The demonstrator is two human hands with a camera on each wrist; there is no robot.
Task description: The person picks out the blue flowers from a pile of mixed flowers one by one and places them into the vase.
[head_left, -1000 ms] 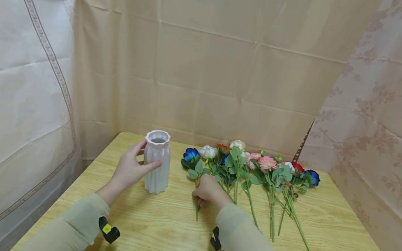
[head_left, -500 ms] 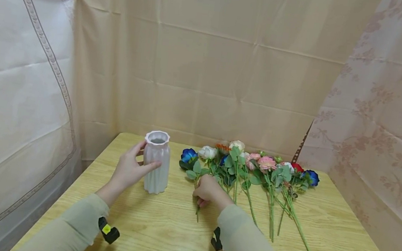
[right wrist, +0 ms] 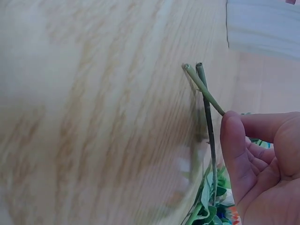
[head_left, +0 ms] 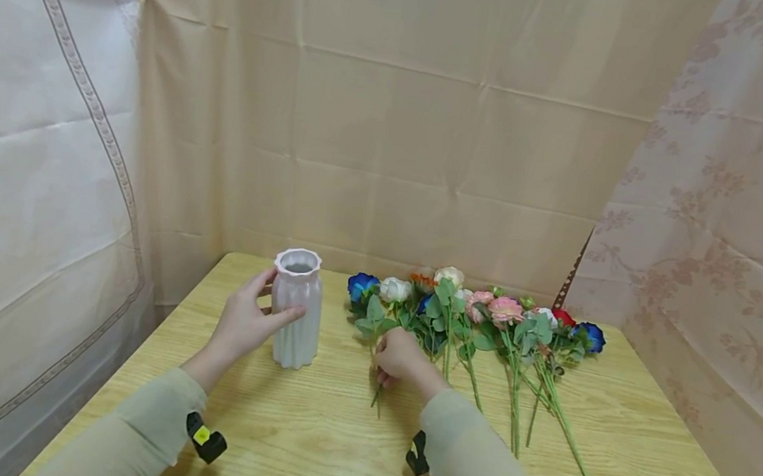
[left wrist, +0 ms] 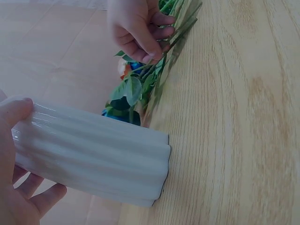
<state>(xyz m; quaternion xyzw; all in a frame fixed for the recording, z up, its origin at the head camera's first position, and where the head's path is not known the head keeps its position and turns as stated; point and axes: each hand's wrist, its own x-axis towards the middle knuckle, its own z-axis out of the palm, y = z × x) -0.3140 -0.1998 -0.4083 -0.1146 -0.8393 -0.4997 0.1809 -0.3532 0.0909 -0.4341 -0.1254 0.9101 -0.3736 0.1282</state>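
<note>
Between the thumb and forefinger of the right hand, a pale stem is pinched, crossed near its end by a darker stem. The white vase, upright on the wooden table, is gripped by the left hand. Assorted flowers are spread rightward.

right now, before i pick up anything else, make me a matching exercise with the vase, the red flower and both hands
Things:
1. White vase
2. Left hand
3. Right hand
4. Red flower

States and places:
A. pinching a green stem
B. lying between a white flower and the rightmost blue flower
C. standing upright on the wooden table
D. holding the vase by its side

Right pairs: 1-C, 2-D, 3-A, 4-B
</note>
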